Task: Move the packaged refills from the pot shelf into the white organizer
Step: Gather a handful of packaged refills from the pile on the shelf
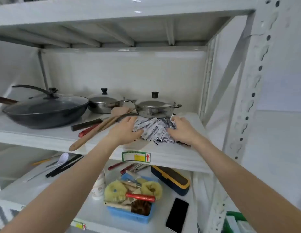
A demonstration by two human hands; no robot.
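Packaged refills (152, 130) between left hand (125, 132) and right hand (182, 130), each grip spread.

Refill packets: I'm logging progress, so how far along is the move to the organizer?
Nothing looks moved yet. The refill packets lie heaped on the pot shelf before a steel pot. The left hand and right hand flank the heap, gathering it. No white organizer shows, so all carrying remains.

A red upward arrow stands on the green-bordered label (136, 156) on the pot shelf (171, 157) edge; its print is unreadable.
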